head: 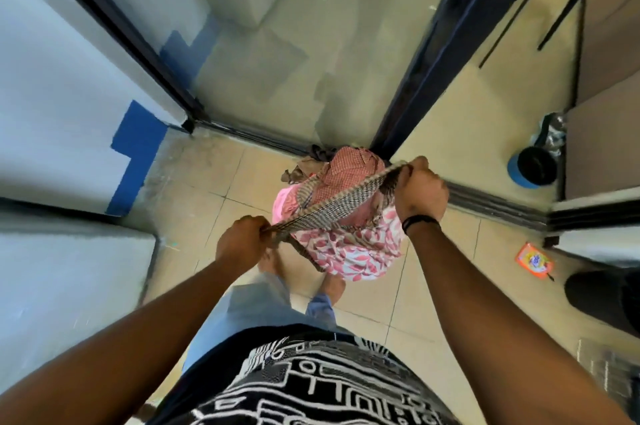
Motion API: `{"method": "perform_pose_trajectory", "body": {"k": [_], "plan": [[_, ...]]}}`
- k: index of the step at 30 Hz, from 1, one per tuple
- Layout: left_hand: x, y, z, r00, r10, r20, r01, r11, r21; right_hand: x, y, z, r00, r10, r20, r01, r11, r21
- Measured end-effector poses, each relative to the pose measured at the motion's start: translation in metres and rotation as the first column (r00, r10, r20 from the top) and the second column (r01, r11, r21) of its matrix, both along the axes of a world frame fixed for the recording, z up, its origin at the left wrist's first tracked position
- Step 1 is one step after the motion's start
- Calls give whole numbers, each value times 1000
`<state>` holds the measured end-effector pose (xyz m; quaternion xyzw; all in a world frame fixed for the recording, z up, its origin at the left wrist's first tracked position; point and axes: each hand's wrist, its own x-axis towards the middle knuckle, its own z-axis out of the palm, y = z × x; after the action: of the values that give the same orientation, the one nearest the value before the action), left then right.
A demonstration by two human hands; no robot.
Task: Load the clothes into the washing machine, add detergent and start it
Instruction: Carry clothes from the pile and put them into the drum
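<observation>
Both hands carry a full bundle of clothes [341, 217] above the tiled floor [460, 134], close to the glass door's bottom corner. The left hand [241, 240] and the right hand [420, 189] each clench an end of the checked cloth [336, 205] slung across it. Nothing is loaded yet. A detergent sachet [533, 260] lies by the right wall. The washer, dimly visible behind the glass, looks untouched.

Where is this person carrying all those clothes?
Probably inside a home, near a doorway to a wash area. The floor is tiled, a sliding glass door stands ahead, and an orange sachet, maybe detergent, lies on the floor. Both hands, left hand and right hand, grip the clothes bundle.
</observation>
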<state>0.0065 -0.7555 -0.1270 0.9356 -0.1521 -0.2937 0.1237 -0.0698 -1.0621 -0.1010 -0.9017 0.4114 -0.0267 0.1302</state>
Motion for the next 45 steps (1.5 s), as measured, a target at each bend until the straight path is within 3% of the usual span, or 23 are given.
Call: {"method": "perform_pose_trajectory", "body": {"k": [3, 8, 13, 16, 22, 25, 31, 33, 36, 38, 40, 45], "plan": [[10, 39, 8, 969, 245, 15, -243, 967, -73, 21, 20, 15, 995, -22, 97, 13, 996, 88], [23, 106, 19, 837, 547, 20, -532, 821, -206, 69, 73, 31, 992, 57, 114, -78, 979, 190], [27, 182, 37, 564, 826, 6, -764, 524, -377, 118, 160, 40, 977, 171, 125, -195, 957, 214], [32, 237, 53, 403, 915, -4, -808, 354, -470, 149, 231, 47, 972, 187, 143, -224, 922, 316], [48, 344, 95, 251, 968, -13, -718, 177, -673, 214, 390, 77, 914, 243, 325, -376, 809, 453], [58, 399, 127, 142, 989, -27, -640, 71, -765, 247, 484, 103, 829, 311, 465, -538, 673, 508], [77, 501, 212, 5, 996, -84, -427, -74, -901, 288, 643, 190, 604, 382, 699, -793, 199, 577], [86, 531, 243, -14, 985, -169, -332, -164, -929, 297, 673, 224, 513, 385, 767, -836, 21, 548], [100, 573, 286, -73, 946, -317, -144, -325, -935, 312, 706, 265, 348, 376, 859, -893, -146, 426], [107, 595, 308, -114, 941, -319, -52, -327, -944, 325, 726, 279, 299, 348, 889, -888, -239, 393], [111, 614, 323, -154, 951, -270, -5, -274, -962, 342, 750, 282, 310, 330, 891, -853, -318, 415], [112, 650, 331, -291, 930, -226, 8, -234, -972, 379, 814, 266, 318, 392, 863, -771, -423, 476]]}}
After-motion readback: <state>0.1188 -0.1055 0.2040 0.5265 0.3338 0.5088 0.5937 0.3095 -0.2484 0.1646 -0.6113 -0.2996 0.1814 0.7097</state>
